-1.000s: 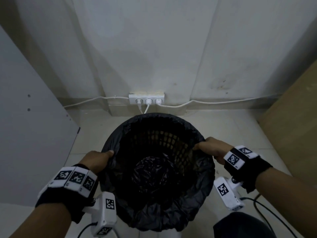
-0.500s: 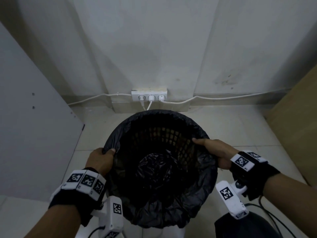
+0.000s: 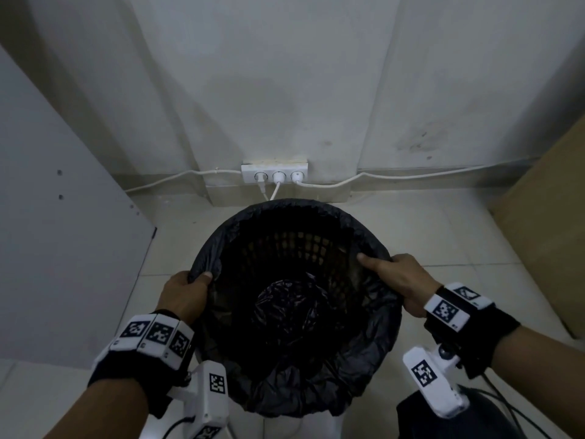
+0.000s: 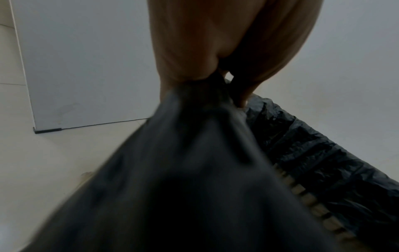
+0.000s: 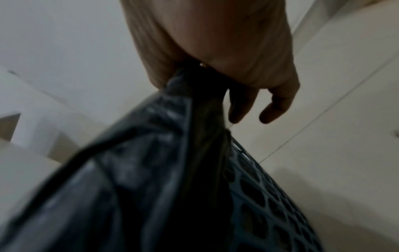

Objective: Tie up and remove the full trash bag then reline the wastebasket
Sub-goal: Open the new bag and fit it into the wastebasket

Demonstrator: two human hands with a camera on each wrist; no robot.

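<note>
Black bag (image 3: 286,388) between gripping hands.

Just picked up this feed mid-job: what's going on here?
A person is fitting a black trash bag into a mesh wastebasket on the tiled floor below a wall socket strip. The left hand and right hand each pinch the bag's edge at opposite sides of the rim. A dark bag sits at lower right.

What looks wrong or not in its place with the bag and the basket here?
The black liner is not seated evenly: folded over the far rim of the wastebasket, but bunched where the left hand and right hand grip it, so bare mesh shows inside. Nothing is spilled on the floor.
</note>
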